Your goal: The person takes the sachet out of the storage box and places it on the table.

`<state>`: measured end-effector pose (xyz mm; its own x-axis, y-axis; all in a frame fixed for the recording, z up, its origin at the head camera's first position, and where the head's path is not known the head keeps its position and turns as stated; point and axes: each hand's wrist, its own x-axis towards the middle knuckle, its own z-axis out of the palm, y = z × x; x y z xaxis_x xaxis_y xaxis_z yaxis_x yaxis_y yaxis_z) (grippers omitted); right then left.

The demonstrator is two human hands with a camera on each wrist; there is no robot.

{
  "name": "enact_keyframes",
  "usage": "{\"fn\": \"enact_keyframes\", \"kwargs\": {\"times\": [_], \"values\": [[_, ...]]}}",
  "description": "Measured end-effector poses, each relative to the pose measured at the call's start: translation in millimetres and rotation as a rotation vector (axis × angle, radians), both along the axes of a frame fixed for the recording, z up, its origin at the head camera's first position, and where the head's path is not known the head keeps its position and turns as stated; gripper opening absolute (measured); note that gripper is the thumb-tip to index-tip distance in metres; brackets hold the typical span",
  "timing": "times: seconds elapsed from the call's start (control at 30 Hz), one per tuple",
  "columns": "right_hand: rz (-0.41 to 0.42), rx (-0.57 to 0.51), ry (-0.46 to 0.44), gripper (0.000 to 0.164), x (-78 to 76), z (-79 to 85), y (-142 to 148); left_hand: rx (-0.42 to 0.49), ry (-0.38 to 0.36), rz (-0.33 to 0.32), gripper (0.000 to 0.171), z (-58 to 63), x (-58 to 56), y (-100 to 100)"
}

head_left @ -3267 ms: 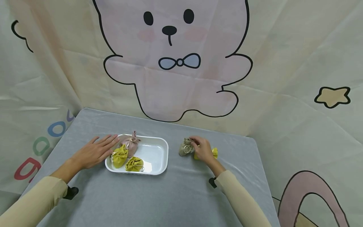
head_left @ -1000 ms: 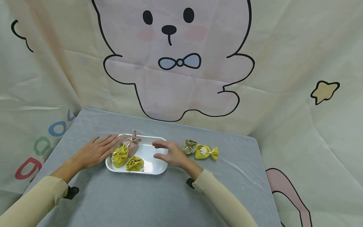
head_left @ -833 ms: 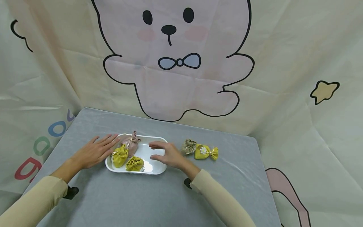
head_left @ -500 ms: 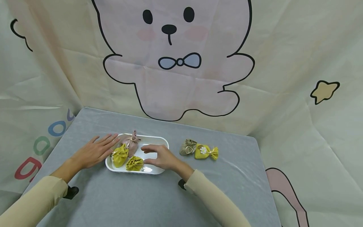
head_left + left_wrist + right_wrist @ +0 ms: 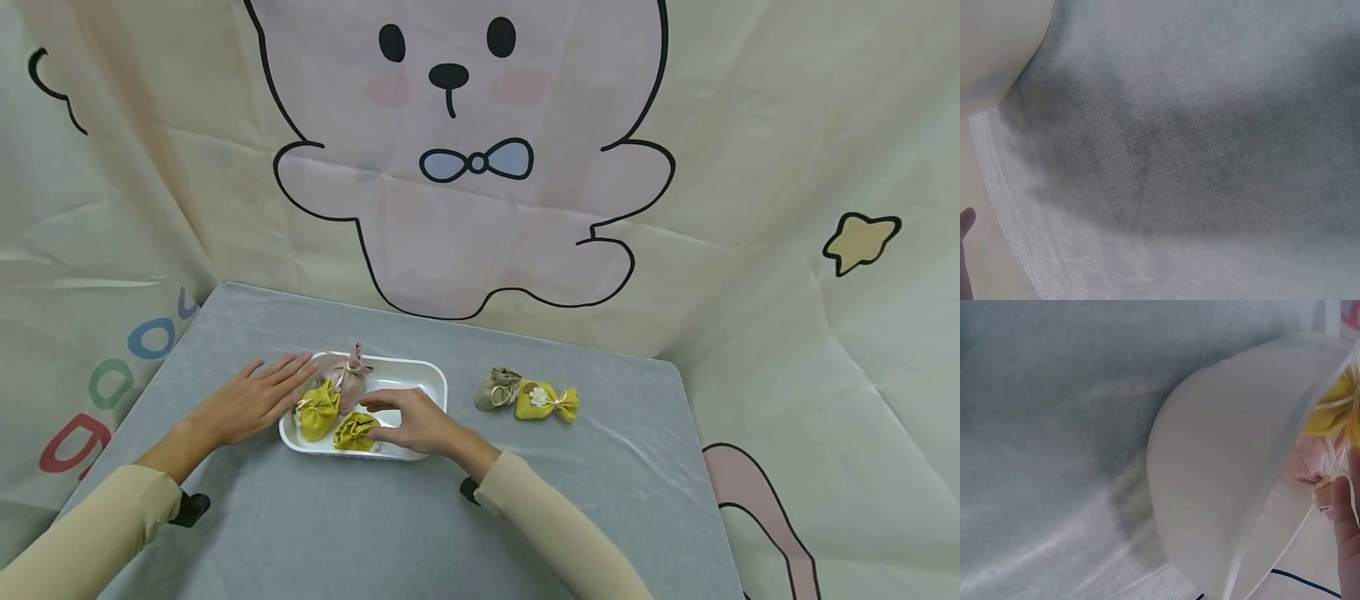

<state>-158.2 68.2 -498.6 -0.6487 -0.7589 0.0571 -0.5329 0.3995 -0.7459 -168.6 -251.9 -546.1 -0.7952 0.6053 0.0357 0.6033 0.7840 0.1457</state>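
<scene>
A white tray [image 5: 408, 372] holds a pink drawstring pouch [image 5: 347, 385], a yellow pouch [image 5: 318, 412] at its left end and another yellow pouch [image 5: 351, 432] near its front edge. My left hand [image 5: 251, 404] lies with straight fingers at the tray's left rim, near the left yellow pouch. Over the tray, my right hand [image 5: 420, 423] has its thumb by the front yellow pouch and its bent fingers apart from the thumb, with nothing seen between them. In the right wrist view, fingers [image 5: 1344, 519] show beside the tray wall [image 5: 1222, 444] and the pink pouch [image 5: 1313, 459].
Right of the tray, a grey-green pouch [image 5: 497, 390] and a yellow pouch with a white flower [image 5: 542, 400] lie side by side on the grey cloth-covered table [image 5: 337, 533]. A printed curtain [image 5: 465, 242] hangs behind the table's far edge.
My right hand has left the grey-green pouch on the right and moved leftward over the tray to the front yellow pouch. My left hand has stayed at the tray's left rim.
</scene>
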Motion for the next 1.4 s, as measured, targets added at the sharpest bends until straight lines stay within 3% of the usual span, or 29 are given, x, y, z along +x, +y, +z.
{"fn": "enact_keyframes", "kwargs": {"times": [0.33,0.77,1.4], "values": [[0.015,0.051,-0.043,0.049,2.1,-3.1,-9.9,0.005,-0.025,0.014,0.057,-1.7,-0.6,2.4],[0.012,0.061,-0.028,0.049,2.3,-5.7,-18.4,0.024,-0.038,0.013,0.056,0.7,0.2,2.1],[-0.059,0.051,-0.034,0.034,5.2,-4.7,-23.6,0.049,-0.027,0.018,0.057,-3.0,0.5,1.1]]}}
